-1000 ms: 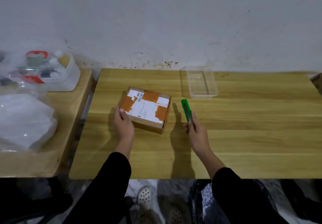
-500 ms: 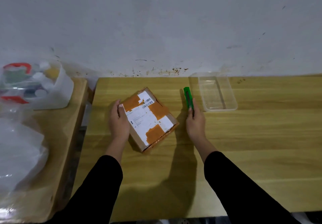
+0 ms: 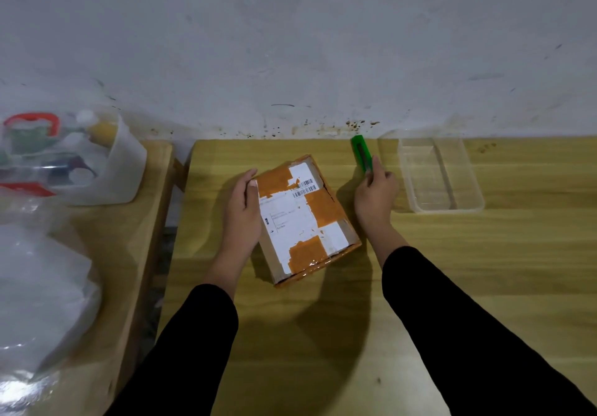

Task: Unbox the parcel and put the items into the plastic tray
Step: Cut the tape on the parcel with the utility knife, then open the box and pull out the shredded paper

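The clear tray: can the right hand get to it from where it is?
Probably yes. The tray sits just beside the right hand with bare table between them, though that hand is holding the green cutter.

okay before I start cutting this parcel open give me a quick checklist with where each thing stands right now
1. Parcel flat on the table: ok.
2. Left hand steadying the parcel's side: ok.
3. Right hand gripping the green cutter: ok.
4. Blade out: cannot tell.
5. Left fingers clear of the taped seam: not ok, the thumb rests on the orange tape.
6. Plastic tray empty and close by: ok.
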Available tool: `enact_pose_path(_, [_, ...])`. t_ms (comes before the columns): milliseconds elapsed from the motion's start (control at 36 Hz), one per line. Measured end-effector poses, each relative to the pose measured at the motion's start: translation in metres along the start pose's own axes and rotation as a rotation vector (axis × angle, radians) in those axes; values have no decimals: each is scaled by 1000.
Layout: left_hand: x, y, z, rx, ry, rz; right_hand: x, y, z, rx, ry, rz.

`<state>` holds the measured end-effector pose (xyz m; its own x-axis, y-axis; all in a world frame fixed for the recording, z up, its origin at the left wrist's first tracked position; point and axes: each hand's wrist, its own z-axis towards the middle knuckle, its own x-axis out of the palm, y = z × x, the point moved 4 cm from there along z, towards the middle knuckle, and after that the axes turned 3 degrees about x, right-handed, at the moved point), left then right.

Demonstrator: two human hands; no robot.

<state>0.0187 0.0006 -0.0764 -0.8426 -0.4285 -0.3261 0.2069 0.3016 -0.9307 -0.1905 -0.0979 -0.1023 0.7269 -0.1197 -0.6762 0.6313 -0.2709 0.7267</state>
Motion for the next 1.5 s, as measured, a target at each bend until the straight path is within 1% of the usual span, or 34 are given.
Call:
enact_pose_path(167, [1, 1, 1, 23, 4, -29, 2, 0, -1, -40, 13, -69])
enact_pose_path(361, [0, 2, 1, 32, 8, -29, -1, -1, -2, -90, -17, -186])
enact_pose_path(556, [-1, 2, 2, 40, 10, -7, -4, -5, -14, -207, 20, -212])
enact_pose_path(722, [-2, 2, 2, 36, 17, 0, -8, -4, -10, -187, 1, -238])
enact_pose_path(917, [-1, 1, 1, 25, 41, 10, -15, -2, -13, -184, 18, -235])
enact_pose_path(1028, [-1, 0, 1, 58, 31, 74, -20, -1, -19, -212, 5, -217])
enact_pose_path(1111, [-4, -7, -4, 73, -7, 116, -23, 3, -26, -257, -3, -174])
enact_pose_path(1250, [-9, -2, -24, 26, -62, 26, -26, 22, -32, -360, 64, -22])
enact_pose_path(1306, [-8, 3, -42, -6, -70, -52, -27, 36, -31, -364, 122, 64])
enact_pose_path(1361, [-4, 7, -67, -7, -59, -143, -25, 53, -28, -390, 220, 110])
enact_pose_path(1417, [3, 10, -93, -4, -26, -204, -15, 72, -27, -432, 372, 123])
enact_pose_path(1472, [10, 11, -114, 6, 1, -232, 0, 85, -28, -438, 539, 131])
enact_pose_path(1500, [13, 11, -121, 6, 16, -257, 7, 87, -29, -439, 594, 106])
